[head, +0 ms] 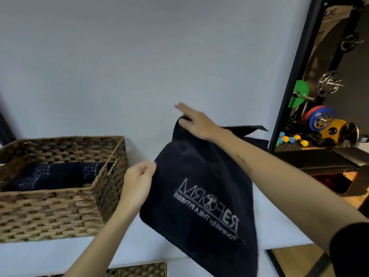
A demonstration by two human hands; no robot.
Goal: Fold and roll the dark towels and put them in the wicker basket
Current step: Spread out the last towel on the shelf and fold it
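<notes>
Head view: both hands, left hand [137, 179] and right hand [194, 121], pinch the dark towel's [201, 196] edges, lifted right of the wicker basket [60, 206] above the clear white counter [279, 222].

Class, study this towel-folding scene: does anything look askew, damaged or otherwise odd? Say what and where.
The logo on the held towel reads backwards and slants, so its reverse side faces the camera. It hangs crooked between the left hand and right hand. The rolled towels lie neatly in the wicker basket. Nothing looks damaged.

Soft, even indoor light; faint shadows. Wide-angle bending at the edges; the right hand [196, 121] is slightly motion-blurred.
</notes>
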